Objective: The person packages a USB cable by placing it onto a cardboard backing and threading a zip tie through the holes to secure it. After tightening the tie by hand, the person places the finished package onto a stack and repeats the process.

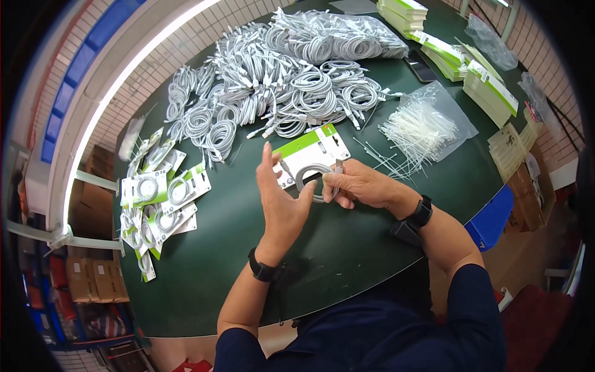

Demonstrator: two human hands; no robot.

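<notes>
One coil could unspool on me if the right hand, fingers pinching its three-o'clock side, slips, left hand spread.

We wear a navy top at six o'clock, short sleeves toward four and seven, and black wristbands.

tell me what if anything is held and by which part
The right hand holds a coiled grey cable by the right side of its loop. The left hand is open beside it; whether it touches the cable is unclear.
</notes>
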